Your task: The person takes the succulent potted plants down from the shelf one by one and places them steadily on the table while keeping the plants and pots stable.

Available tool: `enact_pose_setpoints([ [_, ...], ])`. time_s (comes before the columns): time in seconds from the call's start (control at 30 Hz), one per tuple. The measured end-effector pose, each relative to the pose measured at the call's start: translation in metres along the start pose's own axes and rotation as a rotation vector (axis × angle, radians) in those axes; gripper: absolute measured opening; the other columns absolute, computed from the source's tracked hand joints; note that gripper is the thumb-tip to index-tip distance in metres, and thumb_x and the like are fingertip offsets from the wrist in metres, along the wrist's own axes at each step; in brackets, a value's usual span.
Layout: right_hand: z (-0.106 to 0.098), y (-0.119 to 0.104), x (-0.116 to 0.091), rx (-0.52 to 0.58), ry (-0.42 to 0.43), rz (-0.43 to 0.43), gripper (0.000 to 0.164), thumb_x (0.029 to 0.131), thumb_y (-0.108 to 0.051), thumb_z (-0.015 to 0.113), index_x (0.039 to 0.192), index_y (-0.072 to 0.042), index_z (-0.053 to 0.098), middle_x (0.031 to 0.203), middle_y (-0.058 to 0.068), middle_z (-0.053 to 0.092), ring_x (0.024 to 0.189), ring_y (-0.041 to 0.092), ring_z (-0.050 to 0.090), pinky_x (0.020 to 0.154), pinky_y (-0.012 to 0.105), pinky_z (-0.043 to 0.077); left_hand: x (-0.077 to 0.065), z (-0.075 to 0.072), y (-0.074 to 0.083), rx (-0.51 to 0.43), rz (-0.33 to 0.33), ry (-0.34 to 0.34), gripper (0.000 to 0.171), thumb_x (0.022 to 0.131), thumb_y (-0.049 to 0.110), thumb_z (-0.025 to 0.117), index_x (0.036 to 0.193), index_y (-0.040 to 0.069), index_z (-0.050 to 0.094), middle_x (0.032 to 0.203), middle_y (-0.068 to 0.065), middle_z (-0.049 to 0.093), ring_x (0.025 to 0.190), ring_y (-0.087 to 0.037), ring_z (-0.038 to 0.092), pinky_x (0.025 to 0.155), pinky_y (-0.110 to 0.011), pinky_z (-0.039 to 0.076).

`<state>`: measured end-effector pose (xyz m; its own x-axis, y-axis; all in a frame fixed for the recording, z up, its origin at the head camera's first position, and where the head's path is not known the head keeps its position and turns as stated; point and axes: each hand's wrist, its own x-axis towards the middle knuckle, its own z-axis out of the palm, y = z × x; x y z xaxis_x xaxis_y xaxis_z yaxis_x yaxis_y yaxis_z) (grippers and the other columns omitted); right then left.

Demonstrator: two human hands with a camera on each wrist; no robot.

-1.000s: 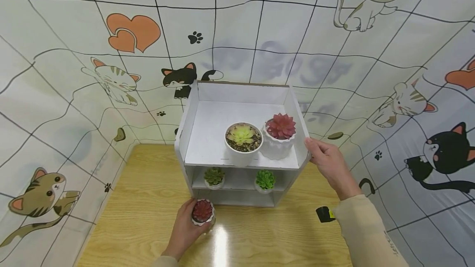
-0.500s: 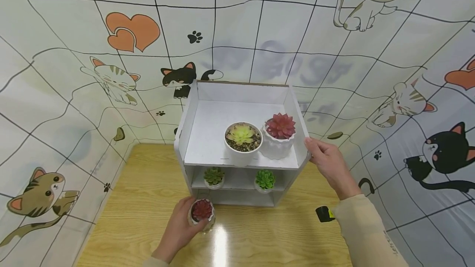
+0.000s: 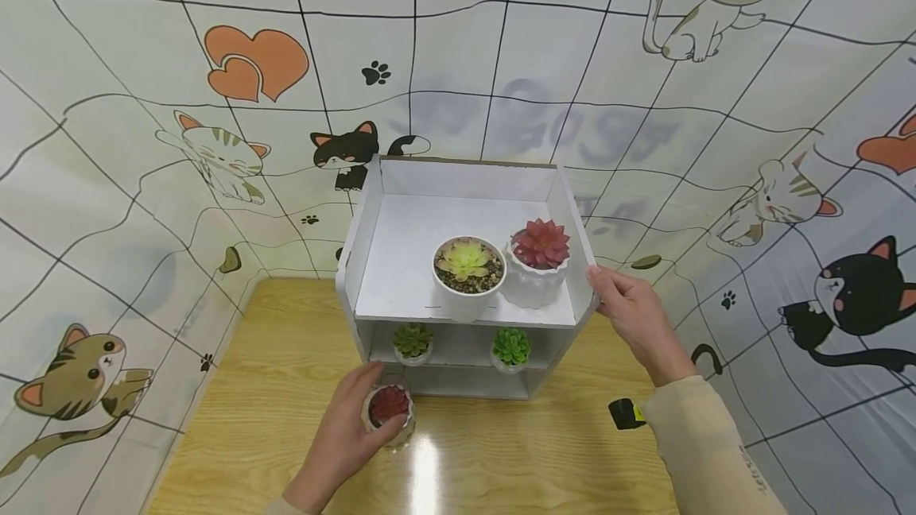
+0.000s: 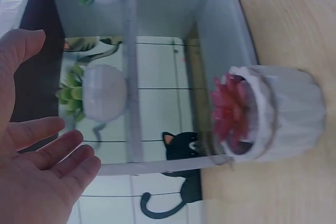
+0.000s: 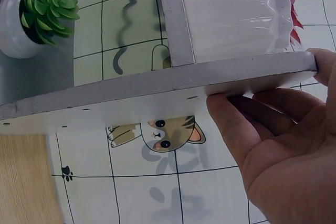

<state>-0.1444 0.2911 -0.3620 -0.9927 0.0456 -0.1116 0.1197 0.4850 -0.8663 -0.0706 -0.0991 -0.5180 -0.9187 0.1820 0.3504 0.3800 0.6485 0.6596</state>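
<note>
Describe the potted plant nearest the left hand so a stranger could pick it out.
Find the white shelf unit on the wooden table. In front of its left end, beside the left hand, a red succulent stands in a white pot. It alone stands on the table; the other red succulent is atop the unit.

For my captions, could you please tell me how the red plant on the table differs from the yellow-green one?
The red plant stands on the table; the yellow-green plant stands on top of the shelf.
The red plant has a ribbed pot; the yellow-green plant has a smooth pot.
The left hand is right beside the red plant; no hand touches the yellow-green plant.
Both are rosettes standing upright in white pots.
</note>
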Motion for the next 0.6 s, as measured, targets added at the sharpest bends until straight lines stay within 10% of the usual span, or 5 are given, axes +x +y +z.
enact_pose_setpoints([
  [0.6, 0.001, 0.001, 0.000, 0.001, 0.003, -0.004, 0.073, 0.107, -0.056, 0.042, 0.157, -0.003, 0.041, 0.159, 0.022, 0.042, 0.144, 0.042, 0.044, 0.110, 0.049, 0.044, 0.016, -0.014, 0.030, -0.027, 0.052, 0.036, 0.077, 0.077, 0.023, 0.092, 0.142, -0.001, 0.058, 0.145, -0.014, 0.057, 0.134, -0.033, 0.054, 0.102, -0.055, 0.052],
])
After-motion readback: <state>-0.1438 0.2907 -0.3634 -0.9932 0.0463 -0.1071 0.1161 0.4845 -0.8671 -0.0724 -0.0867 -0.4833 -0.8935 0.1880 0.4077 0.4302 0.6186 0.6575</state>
